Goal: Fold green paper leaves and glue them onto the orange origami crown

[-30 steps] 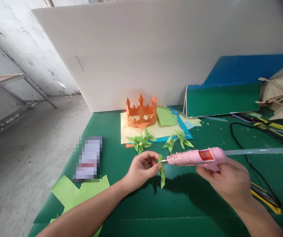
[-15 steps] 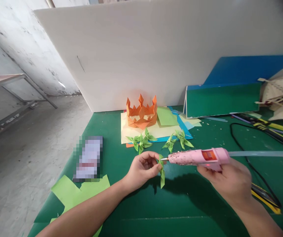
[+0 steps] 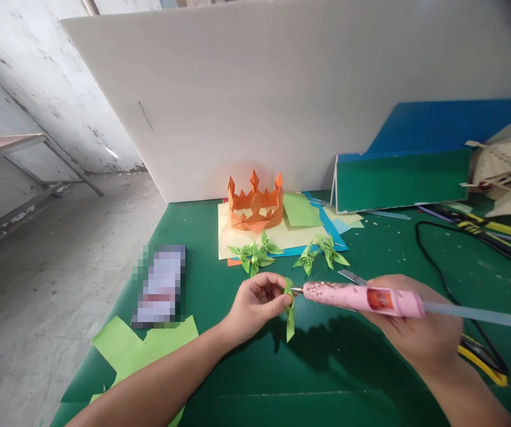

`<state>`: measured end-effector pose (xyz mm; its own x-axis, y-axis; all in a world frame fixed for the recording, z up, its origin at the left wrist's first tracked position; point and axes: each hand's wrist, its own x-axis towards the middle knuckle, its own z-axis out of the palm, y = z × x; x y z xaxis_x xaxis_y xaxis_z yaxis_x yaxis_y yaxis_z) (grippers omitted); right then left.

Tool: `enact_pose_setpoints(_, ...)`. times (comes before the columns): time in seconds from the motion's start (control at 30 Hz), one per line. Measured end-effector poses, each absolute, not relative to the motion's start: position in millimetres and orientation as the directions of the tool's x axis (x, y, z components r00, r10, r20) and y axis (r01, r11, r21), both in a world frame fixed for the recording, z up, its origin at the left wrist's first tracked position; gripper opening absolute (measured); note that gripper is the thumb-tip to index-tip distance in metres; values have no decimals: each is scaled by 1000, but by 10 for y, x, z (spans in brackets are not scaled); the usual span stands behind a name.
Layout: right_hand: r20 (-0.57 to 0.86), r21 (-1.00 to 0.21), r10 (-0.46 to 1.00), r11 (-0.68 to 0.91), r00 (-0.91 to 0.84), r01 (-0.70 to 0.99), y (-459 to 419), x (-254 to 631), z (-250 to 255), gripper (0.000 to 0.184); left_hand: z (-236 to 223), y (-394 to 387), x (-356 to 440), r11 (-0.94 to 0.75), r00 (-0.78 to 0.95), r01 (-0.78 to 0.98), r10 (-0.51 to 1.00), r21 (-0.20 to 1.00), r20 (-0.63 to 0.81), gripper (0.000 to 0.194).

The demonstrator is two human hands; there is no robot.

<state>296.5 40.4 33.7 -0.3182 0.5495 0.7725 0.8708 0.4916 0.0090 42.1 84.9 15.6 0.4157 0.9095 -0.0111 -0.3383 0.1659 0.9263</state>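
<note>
Between thumb and fingers, my left hand pinches a folded green paper piece, one long tip hanging down. My right hand is closed around a pink hot glue gun, its metal nozzle touching or almost touching the upper part of that paper. A clear glue stick sticks out of the gun's back end. Behind my hands lie several green origami flowers, in two groups. An orange paper crown stands upright on stacked paper sheets.
A phone-like device, blurred out, lies left of my hand above green paper sheets. A yellow-black cutter and a black cable are on the right. Pliers lie farther back. A white board rises behind.
The glue gun has tilted, its back end swinging down and toward me with my right hand. A metal blade or ruler now shows behind it. My left hand has hardly moved.
</note>
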Motion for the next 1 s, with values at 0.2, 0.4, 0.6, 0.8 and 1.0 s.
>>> enact_pose_setpoints(0.2, 834, 75, 462, 447, -302, 891, 372, 2981, 332, 15, 197, 858, 419, 164, 401, -355, 916, 920, -9, 24)
enact_pose_setpoints(0.4, 853, -108, 522, 190, -7, 976, 397, 2986, 256, 27, 179, 849, 400, 194, 410, -386, 912, 902, -21, 25)
enact_pose_setpoints(0.6, 609, -467, 661, -147, 438, 872, 536, 3126, 199, 44, 144, 853, 381, 180, 412, -407, 911, 896, 4, 27)
enact_pose_setpoints(0.8, 298, -643, 757, -291, 582, 708, 621, 3324, 196, 47, 166, 859, 360, 171, 402, -349, 915, 921, -18, 27)
enact_pose_setpoints(1.0, 263, -570, 762, -372, 591, 733, 651, 3450, 203, 40, 193, 850, 350, 154, 405, -306, 914, 940, -18, 27)
